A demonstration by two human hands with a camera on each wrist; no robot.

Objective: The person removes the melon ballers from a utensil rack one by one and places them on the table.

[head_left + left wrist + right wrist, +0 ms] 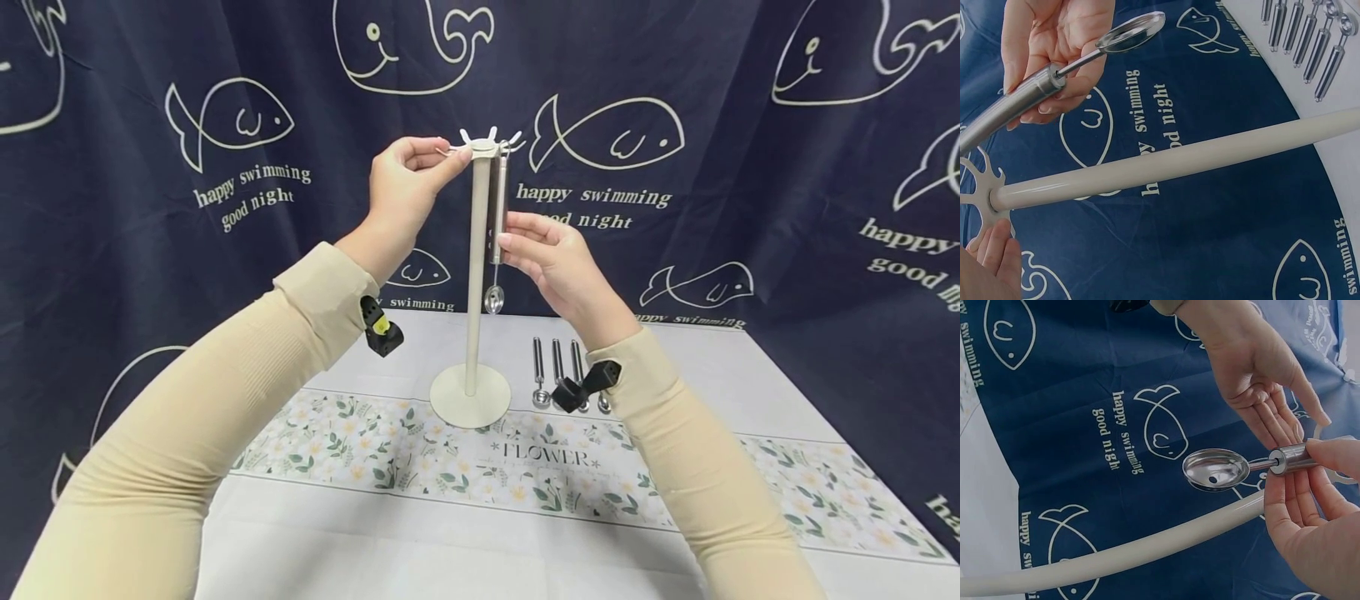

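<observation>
A cream stand (475,275) with a ring of white hooks (483,146) on top rises between my hands. My left hand (408,179) pinches the left side of that hook ring between thumb and fingers. With my right hand (551,258) I hold the steel handle of a measuring spoon (501,200), thumb in front and fingers behind. The spoon hangs upright along the pole's right side, bowl down, its top loop at a right-hand hook. In the right wrist view, its shiny oval bowl (1215,469) juts beyond my fingers.
Several more steel spoons (538,362) lie side by side on the white table, right of the round base (470,408), partly hidden by my right wrist's camera. A flower-print runner (337,442) crosses the table. Behind hangs a dark blue curtain (315,50) with fish drawings.
</observation>
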